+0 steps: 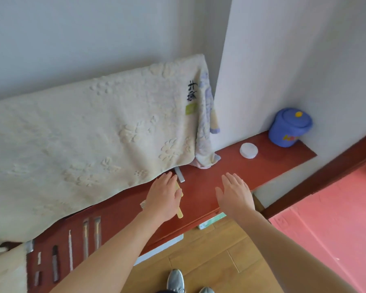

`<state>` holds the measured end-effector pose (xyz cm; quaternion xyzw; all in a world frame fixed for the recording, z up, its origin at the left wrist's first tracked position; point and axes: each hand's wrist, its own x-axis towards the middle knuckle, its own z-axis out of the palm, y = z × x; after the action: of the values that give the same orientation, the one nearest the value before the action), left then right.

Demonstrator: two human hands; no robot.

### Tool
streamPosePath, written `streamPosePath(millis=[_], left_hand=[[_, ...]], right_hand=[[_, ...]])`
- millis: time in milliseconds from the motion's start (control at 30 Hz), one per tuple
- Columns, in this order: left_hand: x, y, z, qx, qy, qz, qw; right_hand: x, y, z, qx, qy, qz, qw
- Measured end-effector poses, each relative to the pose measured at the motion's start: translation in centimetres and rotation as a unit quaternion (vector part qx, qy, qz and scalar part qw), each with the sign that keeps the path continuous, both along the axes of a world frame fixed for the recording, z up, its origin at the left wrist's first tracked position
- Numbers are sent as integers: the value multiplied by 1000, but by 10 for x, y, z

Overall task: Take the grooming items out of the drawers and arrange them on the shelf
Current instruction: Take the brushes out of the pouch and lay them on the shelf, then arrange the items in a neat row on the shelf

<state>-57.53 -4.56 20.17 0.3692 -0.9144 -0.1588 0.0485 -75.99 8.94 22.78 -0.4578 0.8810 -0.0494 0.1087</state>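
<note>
A dark red shelf (201, 187) runs from lower left to the right corner. My left hand (164, 195) lies flat with straight fingers over a yellow comb (180, 213), whose end sticks out below the palm. My right hand (235, 193) hovers open, palm down, over bare shelf to the right. A small silver item (179, 175) lies just beyond my left fingertips. Several slim grooming tools (86, 240) lie in a row at the shelf's left end. A white round jar (249, 150) stands farther right.
A cream towel (89, 132) hangs over the back and covers part of the shelf. A blue lidded tub (288, 127) sits in the right corner. A green-and-white box (211, 222) shows below the shelf edge. Wooden floor and my shoes are below.
</note>
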Motion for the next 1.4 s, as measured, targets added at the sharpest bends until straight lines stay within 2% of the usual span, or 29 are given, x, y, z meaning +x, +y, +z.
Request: streamPosePath(millis=[233,467,667,933,1233,1400], left_hand=[[-87,-3,0,-15,29,-94,995],[-172,4,7,-53,5,-110,993],[-231,24,-1,-41,-50,-39,997],[-268,34,7,-14,-37,68,997],[-298,2,-15,-20,-56,70,996],[-313,-8,-18,4,-71,109,992]], right_hand=[[-64,30,15,-7,17,-89,996],[-145,55,21,-29,19,-104,994],[-225,60,12,-34,17,-47,998],[-300,32,1,-2,-10,29,1000],[-330,-26,-17,10,-4,85,996],[-355,-48,-21,12,-20,115,993]])
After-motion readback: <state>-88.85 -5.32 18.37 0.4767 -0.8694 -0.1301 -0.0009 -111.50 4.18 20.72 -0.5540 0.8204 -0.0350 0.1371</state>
